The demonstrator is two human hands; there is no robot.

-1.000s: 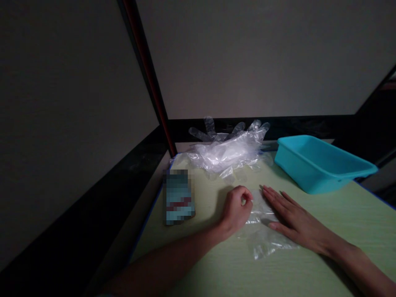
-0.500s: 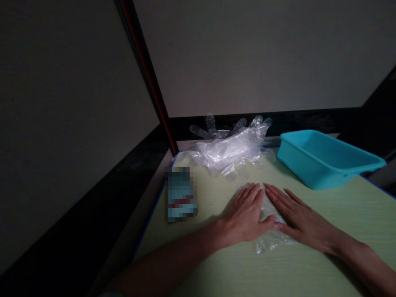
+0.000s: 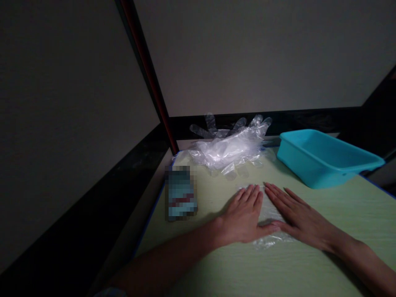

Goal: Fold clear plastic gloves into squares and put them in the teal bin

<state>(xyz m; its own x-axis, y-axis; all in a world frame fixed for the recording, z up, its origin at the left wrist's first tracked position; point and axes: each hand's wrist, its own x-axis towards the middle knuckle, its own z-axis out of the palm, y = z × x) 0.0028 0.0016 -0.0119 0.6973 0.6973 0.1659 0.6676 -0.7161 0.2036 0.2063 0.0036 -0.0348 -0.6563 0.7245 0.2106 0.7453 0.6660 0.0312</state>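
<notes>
On the pale green table (image 3: 309, 276) lies a thin sheet of clear plastic (image 3: 269, 210), probably a disposable glove, though its outline is mostly covered. My left hand (image 3: 244, 216) rests flat on its left side, fingers stretched out and pointing away. From the right, my right hand (image 3: 297, 214) lies flat over the other side with straight fingers. The two thumbs meet, or nearly meet, over the plastic. A crumpled edge shows below the thumbs. Neither hand grips anything.
Behind my hands a heap of clear plastic gloves (image 3: 229, 150) lies at the table's back edge. A turquoise basin (image 3: 324, 175) stands at the back right. To the left is a blurred-out bluish item (image 3: 181, 194). Walls border the table at the back and left.
My left hand has shifted slightly and its thumb now reaches further right, to the right thumb. The right hand is almost unmoved. The plastic's near edge has moved a little away from me.
</notes>
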